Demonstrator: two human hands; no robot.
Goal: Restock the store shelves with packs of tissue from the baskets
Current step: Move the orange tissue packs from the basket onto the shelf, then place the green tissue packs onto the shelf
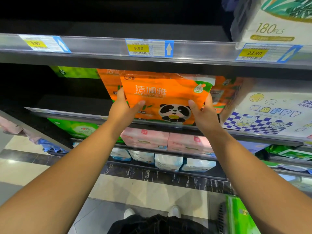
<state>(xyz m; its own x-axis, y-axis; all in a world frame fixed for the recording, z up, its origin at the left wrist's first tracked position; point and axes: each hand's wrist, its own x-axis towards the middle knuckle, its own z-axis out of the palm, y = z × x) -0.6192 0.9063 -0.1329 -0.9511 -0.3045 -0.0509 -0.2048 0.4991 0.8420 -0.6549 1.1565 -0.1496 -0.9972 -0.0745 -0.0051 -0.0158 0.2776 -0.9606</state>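
While both of your arms are reaching up to the shelving, you are holding an orange panda tissue pack (166,98) at the mouth of the middle shelf (67,113), with its lower edge sitting right at the shelf's front rail. Your left hand (124,109) is gripping the pack's lower left corner, thumb lying across the printed front and fingers wrapping behind the edge. Your right hand (205,113) is gripping the lower right corner the same way. The pack is standing upright and facing you, with the white lettering reading the right way up and the panda sitting at the bottom. Its long axis is running left to right, along the shelf edge.

Behind it, more orange packs (108,81) are standing on the same shelf on both sides. A green pack (76,71) is showing further left, and a white pack printed HAPPY (270,114) is standing just to the right. On the top shelf (101,46), a white pack marked 180 pcs (273,24) is sitting at the right end, above a 23.90 price tag (266,53). Below your hands, pink packs (145,137) are filling the next shelf down. At the lower right, a dark slotted basket (221,216) is holding a green tissue pack (239,217).
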